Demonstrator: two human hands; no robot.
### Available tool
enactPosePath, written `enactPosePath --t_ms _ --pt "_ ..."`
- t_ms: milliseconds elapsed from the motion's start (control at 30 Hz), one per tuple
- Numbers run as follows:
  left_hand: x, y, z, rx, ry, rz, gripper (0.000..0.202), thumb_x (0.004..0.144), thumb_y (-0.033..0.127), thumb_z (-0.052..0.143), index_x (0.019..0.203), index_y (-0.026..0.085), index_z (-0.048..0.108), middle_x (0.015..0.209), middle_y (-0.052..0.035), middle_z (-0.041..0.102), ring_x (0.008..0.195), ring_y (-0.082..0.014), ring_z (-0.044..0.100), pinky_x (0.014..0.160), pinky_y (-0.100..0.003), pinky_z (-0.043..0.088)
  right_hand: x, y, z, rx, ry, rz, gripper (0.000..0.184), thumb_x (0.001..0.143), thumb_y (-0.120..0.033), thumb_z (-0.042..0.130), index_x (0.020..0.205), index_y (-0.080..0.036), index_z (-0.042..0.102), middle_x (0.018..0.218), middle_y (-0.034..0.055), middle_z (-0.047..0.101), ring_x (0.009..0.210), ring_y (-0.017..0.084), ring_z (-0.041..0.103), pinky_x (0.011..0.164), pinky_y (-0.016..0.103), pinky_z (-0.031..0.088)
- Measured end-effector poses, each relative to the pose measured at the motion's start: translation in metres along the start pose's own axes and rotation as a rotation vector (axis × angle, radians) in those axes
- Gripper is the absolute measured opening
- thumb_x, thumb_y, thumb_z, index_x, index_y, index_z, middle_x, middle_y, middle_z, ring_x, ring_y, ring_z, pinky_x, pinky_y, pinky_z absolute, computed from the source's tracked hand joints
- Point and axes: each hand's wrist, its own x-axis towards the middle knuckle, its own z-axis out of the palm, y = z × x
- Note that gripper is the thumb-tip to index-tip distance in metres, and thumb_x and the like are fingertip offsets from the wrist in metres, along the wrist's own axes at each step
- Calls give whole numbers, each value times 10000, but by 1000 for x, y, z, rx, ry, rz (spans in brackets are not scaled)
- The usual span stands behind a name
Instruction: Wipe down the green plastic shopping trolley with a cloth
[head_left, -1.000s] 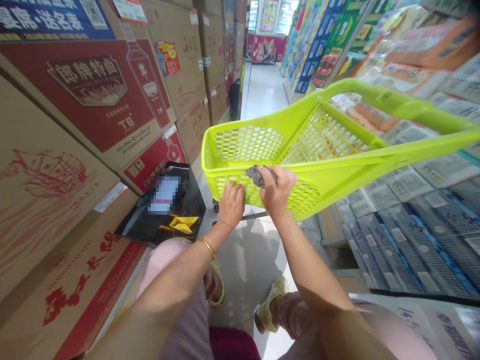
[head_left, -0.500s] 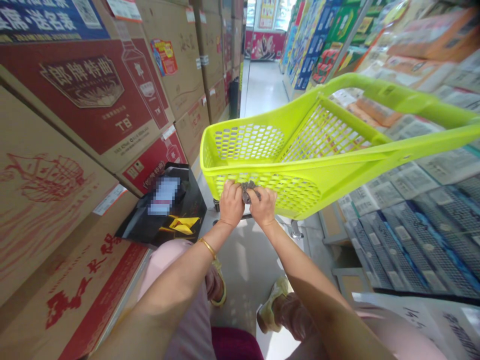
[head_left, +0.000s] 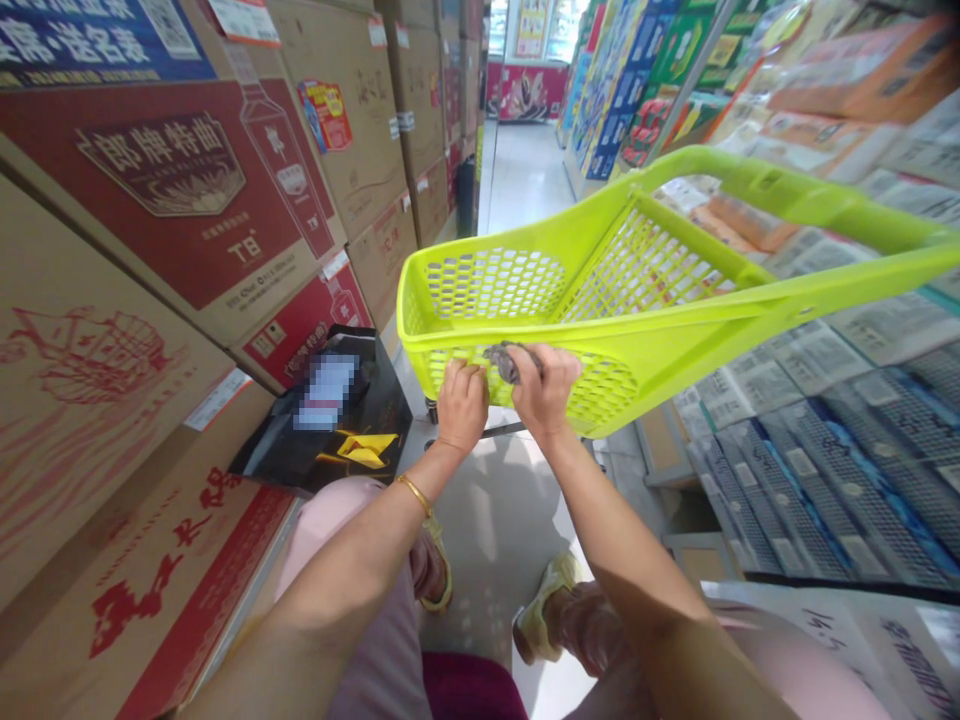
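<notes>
Lime-green shopping cart [head_left: 697, 320] stands mid-scene, its handle toward the right. At left, cardboard cartons [head_left: 187, 190] are stacked high, with a black package [head_left: 386, 400] beside them. Left hand [head_left: 463, 405] curls its fingers against the cart's near perforated side; whether they hook the holes, I cannot tell. Just right of it, the right hand [head_left: 546, 395] grips a crumpled grey cloth [head_left: 501, 362] at that same side. Farther right are grey-and-blue packs [head_left: 795, 490].
</notes>
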Motion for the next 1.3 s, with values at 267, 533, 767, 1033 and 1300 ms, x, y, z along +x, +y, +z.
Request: enactPosePath --t_ms 267,533,767,1033,1300 --pt "0 -2 1 -6 -2 7 156 899 162 440 980 160 574 981 -100 617 1122 -244 540 1032 -483 429 0 -2 4 8 18 -36 259 866 -179 496 985 -318 679 989 44 566 957 176 428 854 334 325" --pt "1 -4 1 -15 -27 6 185 894 147 437 1017 154 575 1007 -101 610 1133 -251 527 1040 -502 414 -60 -4 16 -32 -100 -154 222 867 -179 518 890 -316 691 904 13 608 864 152 417 777 311 281" --pt "3 -5 0 0 -7 3 194 910 152 429 1008 133 594 993 -115 630 1140 -245 529 1045 -492 409 -57 -1 10 -27 -151 -168 223 877 -186 510 912 -309 692 920 20 619 884 156 433 810 319 286" --pt "2 -2 -5 52 -5 -1 226 908 139 428 1069 126 585 1036 -120 644 1167 -239 533 1081 -488 378 10 10 -4 46 16 13 281 868 -175 461 1011 -305 665 1011 46 569 973 177 447 864 339 325" --pt "10 21 -9 101 53 105 257 910 161 428 1102 147 598 1049 -122 660 1108 -213 576 1076 -435 376 19 10 -7 156 17 69 302 843 -166 451 1079 -272 608 1029 53 539 972 171 486 908 355 384"
